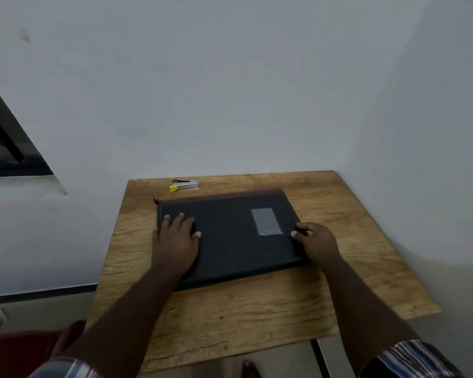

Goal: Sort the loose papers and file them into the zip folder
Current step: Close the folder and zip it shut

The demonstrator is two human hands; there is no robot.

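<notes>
Sleeves (pixel 418 356), striped, sit at the bottom edge of the view, one on each forearm, with dark red cloth (pixel 25 350) at the lower left. Both bare forearms reach forward over a wooden table (pixel 230 317) with a rough grain. Zip folder (pixel 230 236), black and closed, lies flat on the table's middle, long side running left to right, slightly skewed. Left hand (pixel 176 236) rests palm-down on the folder's left part, fingers straight and spread, thumb out to the right, pressing rather than grasping. Right hand (pixel 318 240) is at the folder's right edge, fingers curled over that edge with the thumb lying on the top face, so it grips the folder there. Folder sits between the two hands, under the left and clamped at the side by the right. Grey rectangular label (pixel 265 221) on the cover, just left of the right hand. Small zip pull (pixel 155 200) shows at the far left corner. Beyond the folder, near the table's far edge, lies a stapler (pixel 184 184), silver with yellow ends, apart from the folder. Plain pale wall (pixel 230 91) behind; dark window frame (pixel 8 143) at far left.
</notes>
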